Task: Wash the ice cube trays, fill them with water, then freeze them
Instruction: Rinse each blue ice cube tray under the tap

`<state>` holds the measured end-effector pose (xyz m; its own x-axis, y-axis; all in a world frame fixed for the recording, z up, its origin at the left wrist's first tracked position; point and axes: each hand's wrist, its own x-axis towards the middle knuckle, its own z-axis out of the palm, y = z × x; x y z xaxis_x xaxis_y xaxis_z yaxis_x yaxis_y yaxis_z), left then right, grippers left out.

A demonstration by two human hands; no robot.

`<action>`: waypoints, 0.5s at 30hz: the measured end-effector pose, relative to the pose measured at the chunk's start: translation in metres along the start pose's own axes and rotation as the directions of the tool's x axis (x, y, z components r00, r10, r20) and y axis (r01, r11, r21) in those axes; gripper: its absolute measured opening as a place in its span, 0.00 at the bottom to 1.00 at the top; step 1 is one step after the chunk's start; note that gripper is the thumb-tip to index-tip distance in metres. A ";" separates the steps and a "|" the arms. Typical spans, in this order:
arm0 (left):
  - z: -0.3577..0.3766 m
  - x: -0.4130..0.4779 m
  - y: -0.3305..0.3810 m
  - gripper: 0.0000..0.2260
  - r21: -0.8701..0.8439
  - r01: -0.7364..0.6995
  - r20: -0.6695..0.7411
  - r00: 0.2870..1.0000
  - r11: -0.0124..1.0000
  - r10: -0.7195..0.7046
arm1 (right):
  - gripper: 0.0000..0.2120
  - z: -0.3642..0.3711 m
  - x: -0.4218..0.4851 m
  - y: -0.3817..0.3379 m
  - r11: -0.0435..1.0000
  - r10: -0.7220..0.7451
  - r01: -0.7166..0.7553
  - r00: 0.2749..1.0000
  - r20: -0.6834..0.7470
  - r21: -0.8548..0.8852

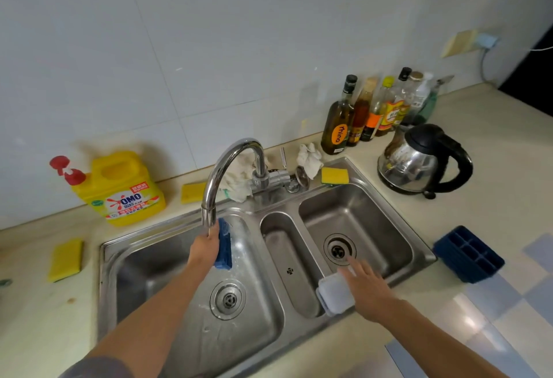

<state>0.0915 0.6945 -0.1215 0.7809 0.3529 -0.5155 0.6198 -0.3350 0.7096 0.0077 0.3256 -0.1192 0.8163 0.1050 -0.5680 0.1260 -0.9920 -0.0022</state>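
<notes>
My left hand [206, 248] grips a blue ice cube tray [225, 245] on edge, right under the spout of the chrome tap [227, 165], over the left sink basin [179, 282]. My right hand [366, 285] reaches with straight fingers over a white, clear-lidded tray [333, 294] that leans in the near corner of the right basin [386, 228]. Whether the fingers touch it I cannot tell. A stack of dark blue ice cube trays [468, 253] lies on the counter right of the sink.
A yellow detergent jug [122, 189] with a red pump stands back left. Yellow sponges [66, 259] lie on the counter and on the sink rim [335, 175]. Behind the sink stand several bottles [338, 120] and an electric kettle [419, 162]. Rags [309, 157] lie by the tap.
</notes>
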 end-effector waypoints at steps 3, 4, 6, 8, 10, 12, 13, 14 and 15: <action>0.000 -0.004 0.000 0.29 -0.090 0.056 0.003 0.998 0.994 -0.056 | 0.44 0.004 -0.003 0.004 0.998 -0.002 0.002 1.000 0.004 -0.058; 0.000 -0.005 0.000 0.29 -0.112 0.076 0.004 0.997 0.991 -0.076 | 0.44 0.003 -0.003 0.004 0.997 0.001 -0.001 1.000 0.006 -0.072; 0.001 -0.006 -0.001 0.29 -0.152 0.098 0.005 0.995 0.983 -0.099 | 0.45 0.002 -0.003 0.003 0.995 0.013 -0.011 1.000 0.015 -0.097; 0.002 -0.009 0.000 0.28 -0.196 0.111 0.010 0.994 0.974 -0.112 | 0.46 0.001 -0.001 0.002 0.993 0.038 -0.035 0.999 0.022 -0.112; 0.003 -0.012 0.001 0.27 -0.225 0.122 0.020 0.993 0.967 -0.121 | 0.48 -0.003 0.002 0.000 0.994 0.055 -0.054 0.998 0.011 -0.098; 0.003 -0.012 0.003 0.25 -0.272 0.134 0.037 0.991 0.953 -0.129 | 0.47 -0.013 0.007 -0.006 0.997 0.048 -0.050 0.998 -0.031 -0.060; 0.003 -0.013 0.005 0.23 -0.308 0.144 0.050 0.990 0.940 -0.135 | 0.46 -0.019 0.010 -0.011 0.999 0.032 -0.035 0.997 -0.063 -0.040; 0.003 -0.014 0.007 0.21 -0.340 0.156 0.064 0.988 0.927 -0.143 | 0.44 -0.026 0.014 -0.017 1.000 0.008 -0.011 0.995 -0.098 -0.022; 0.002 -0.014 0.008 0.20 -0.364 0.169 0.078 0.985 0.916 -0.151 | 0.43 -0.033 0.017 -0.024 1.000 -0.020 0.019 0.991 -0.131 -0.004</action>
<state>0.0857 0.6850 -0.1096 0.6821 0.3304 -0.6524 0.6713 0.0710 0.7378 0.0372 0.3540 -0.1022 0.8805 0.1328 -0.4551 0.1439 -0.9895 -0.0102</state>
